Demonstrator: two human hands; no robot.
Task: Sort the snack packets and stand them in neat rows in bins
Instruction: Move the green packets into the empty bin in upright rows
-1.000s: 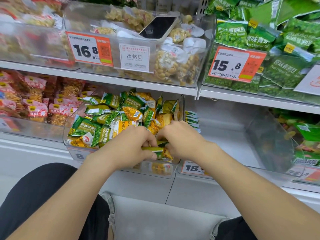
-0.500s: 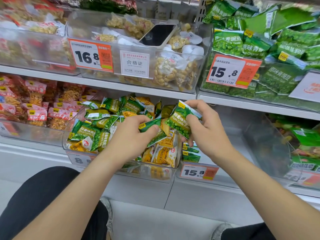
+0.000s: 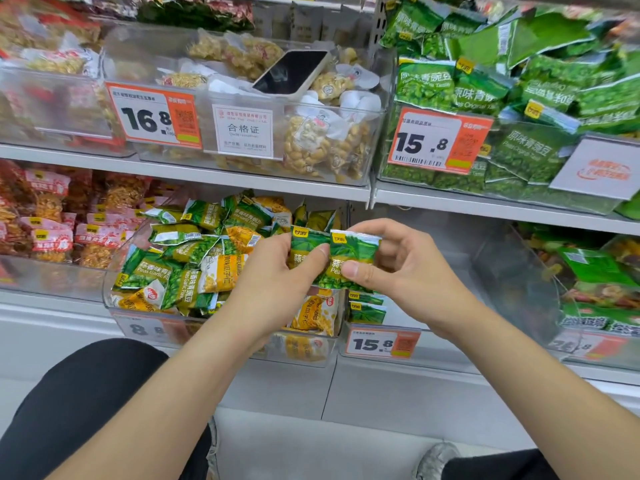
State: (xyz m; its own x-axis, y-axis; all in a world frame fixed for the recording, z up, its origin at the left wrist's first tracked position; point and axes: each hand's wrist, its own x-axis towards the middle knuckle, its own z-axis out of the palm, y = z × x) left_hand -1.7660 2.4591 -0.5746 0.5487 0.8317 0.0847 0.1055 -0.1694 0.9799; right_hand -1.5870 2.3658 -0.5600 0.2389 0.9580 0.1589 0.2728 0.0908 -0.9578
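Left hand (image 3: 277, 282): you pinch one green pea packet (image 3: 306, 242), held upright
Right hand (image 3: 408, 275): you pinch a second green packet (image 3: 356, 249), touching the first
Where: both above the mixed bin (image 3: 121, 317), right end

The scene is lit brightly and evenly from above; only a soft shadow is cast under the upper shelf (image 3: 194, 174). Pale glare is seen on the clear bin wall (image 3: 512, 271) and the phone screen (image 3: 291, 72). Shelf lines are bent by the wide lens toward the left and right edges. The red packets (image 3: 45, 233) at far left are slightly blurred.
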